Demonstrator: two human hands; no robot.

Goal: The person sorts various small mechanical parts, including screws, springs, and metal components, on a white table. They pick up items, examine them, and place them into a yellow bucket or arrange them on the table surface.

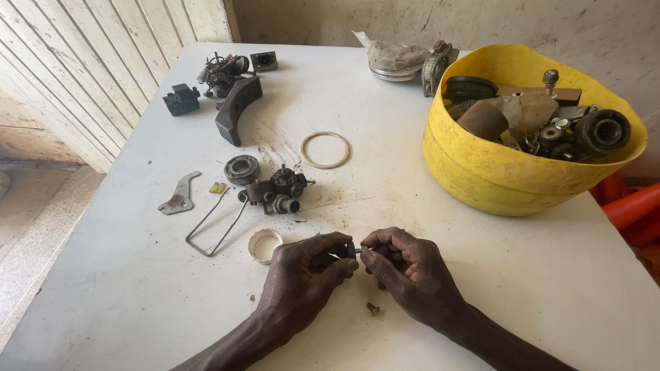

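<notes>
Metal, small and threaded, a screw-like part (358, 249) was pinched between the fingertips of the left hand (302, 275) and the right hand (405, 271), low over a white table (481, 275). Both hands' fingers were curled tight around it. A loose screw (372, 308) lay just below the hands. A pale ring cap (264, 245) and a bent wire (213, 227) were seen to the left, a small carburettor-like assembly (275, 191) beyond, and a yellow bowl (481, 172) of parts far right.
</notes>
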